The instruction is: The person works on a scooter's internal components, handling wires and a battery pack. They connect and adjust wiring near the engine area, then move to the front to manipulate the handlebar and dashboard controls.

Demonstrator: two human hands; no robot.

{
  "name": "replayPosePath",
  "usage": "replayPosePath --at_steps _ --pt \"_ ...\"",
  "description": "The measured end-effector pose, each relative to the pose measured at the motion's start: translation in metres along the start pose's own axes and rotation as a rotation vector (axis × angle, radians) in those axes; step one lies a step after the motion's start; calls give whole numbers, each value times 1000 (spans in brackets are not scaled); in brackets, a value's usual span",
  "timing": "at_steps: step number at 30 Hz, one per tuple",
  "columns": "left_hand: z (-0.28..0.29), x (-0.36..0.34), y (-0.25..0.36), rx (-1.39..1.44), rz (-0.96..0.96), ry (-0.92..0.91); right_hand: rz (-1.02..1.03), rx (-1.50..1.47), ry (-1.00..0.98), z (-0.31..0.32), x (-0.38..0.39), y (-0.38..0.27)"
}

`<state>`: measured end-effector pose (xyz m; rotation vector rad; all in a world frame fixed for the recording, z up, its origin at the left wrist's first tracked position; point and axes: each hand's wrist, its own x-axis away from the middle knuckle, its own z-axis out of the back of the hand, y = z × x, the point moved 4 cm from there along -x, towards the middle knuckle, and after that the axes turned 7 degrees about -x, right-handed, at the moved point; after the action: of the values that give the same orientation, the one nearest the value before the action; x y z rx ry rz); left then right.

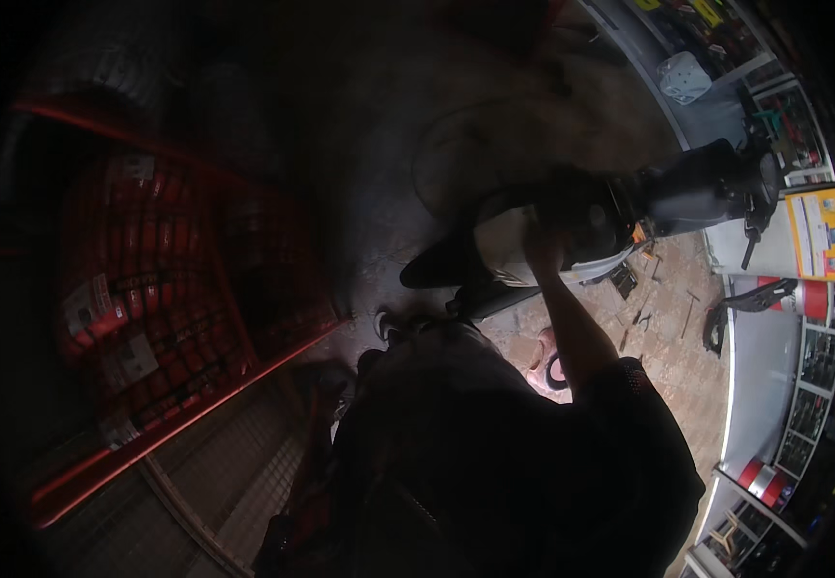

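A dark scooter [605,207] stands ahead and to the right, with its handlebar [759,193] toward the shelves. My right hand [544,249] reaches to the scooter's body, beside a pale panel [504,243]. Shadow hides its fingers, and I cannot tell whether it grips anything. At the lower left, my left arm hangs low by my side, and the dim left hand [326,397] is nearest to the red rack's rail. Its fingers are too dark to make out.
A red rack [186,414] of red wrapped goods [147,289] fills the left. Hand tools [641,320] and a pink cloth-like item [541,364] lie on the tiled floor. Along the right are stocked shelves [808,414], a yellow board [827,231] and a red-and-white drum [812,297].
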<state>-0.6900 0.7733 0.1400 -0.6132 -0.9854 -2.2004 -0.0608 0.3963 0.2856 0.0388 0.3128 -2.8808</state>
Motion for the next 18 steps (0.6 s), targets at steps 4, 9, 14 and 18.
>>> replayPosePath --at_steps 4,9,14,18 --pt "56 -52 -10 -28 -53 -43 -431 -222 -147 27 -8 -16" --pt "86 -93 -28 -84 -116 -132 -473 -337 51 42 -7 -24" --pt "105 -119 -36 -125 -133 -207 -468 -357 42 27 -15 -14" --pt "119 -162 -23 -140 -152 -253 -59 -298 91 40 -30 -17"
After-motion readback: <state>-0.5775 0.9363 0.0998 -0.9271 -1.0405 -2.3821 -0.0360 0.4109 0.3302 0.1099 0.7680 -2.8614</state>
